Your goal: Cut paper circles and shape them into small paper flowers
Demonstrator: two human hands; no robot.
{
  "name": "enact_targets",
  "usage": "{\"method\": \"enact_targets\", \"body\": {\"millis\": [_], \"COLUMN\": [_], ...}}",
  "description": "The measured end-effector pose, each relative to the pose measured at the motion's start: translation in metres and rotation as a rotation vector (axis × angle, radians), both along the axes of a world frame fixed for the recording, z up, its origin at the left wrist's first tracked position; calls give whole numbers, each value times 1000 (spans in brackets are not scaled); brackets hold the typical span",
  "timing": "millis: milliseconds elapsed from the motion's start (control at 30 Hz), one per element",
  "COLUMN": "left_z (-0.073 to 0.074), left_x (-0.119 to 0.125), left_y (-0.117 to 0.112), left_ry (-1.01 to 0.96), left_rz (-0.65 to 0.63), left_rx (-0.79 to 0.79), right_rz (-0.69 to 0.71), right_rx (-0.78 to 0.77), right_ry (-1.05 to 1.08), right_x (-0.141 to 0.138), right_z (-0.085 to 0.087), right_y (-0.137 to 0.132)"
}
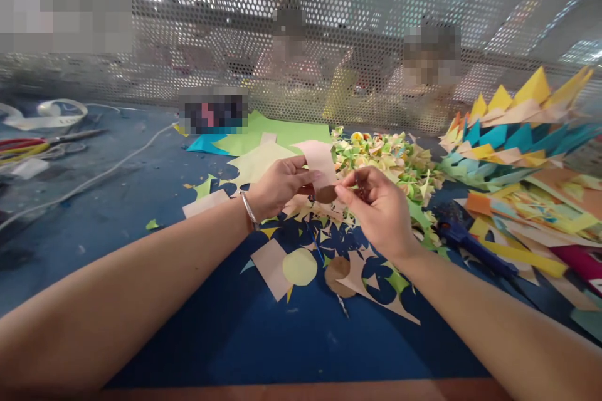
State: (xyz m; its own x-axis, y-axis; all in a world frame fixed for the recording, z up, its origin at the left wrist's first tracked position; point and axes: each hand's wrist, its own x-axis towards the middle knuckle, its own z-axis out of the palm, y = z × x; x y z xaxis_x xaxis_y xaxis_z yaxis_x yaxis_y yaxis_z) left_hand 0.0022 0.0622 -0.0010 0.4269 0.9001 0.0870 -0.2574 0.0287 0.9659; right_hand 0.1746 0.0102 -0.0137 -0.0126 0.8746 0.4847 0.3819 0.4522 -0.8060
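My left hand (282,185) pinches a pale pink strip of paper (320,160) above the middle of the table. A round brown disc (326,193) lies against the strip's lower end. My right hand (379,207) has its thumb and fingertips closed at the right edge of the disc and paper; how much of each it grips is partly hidden. Below the hands lie a pale yellow paper disc (300,267), a pinkish paper square (271,269) and a second brown disc (340,276), partly covered by a cut-out paper scrap (376,291).
A heap of small curled paper pieces (390,160) sits behind my right hand. Folded paper stacks (527,138) and a blue-handled tool (475,247) are at the right. Scissors (51,141) and a white cable (108,172) lie left. A perforated metal screen (329,62) stands behind.
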Motion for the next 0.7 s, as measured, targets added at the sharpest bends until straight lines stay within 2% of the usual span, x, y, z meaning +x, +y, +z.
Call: {"method": "enact_targets", "body": {"millis": [100,300,700], "left_z": [1,2,0], "left_x": [6,13,14], "left_y": [-9,-21,-24], "left_ry": [-14,-75,13], "left_rz": [4,-25,-10], "left_rx": [-44,-113,-36], "right_rz": [-78,-120,-144], "right_rx": [46,74,56], "right_ry": [94,131,47], "right_x": [6,6,8], "right_z": [-1,0,-1], "right_y": [8,10,9]}}
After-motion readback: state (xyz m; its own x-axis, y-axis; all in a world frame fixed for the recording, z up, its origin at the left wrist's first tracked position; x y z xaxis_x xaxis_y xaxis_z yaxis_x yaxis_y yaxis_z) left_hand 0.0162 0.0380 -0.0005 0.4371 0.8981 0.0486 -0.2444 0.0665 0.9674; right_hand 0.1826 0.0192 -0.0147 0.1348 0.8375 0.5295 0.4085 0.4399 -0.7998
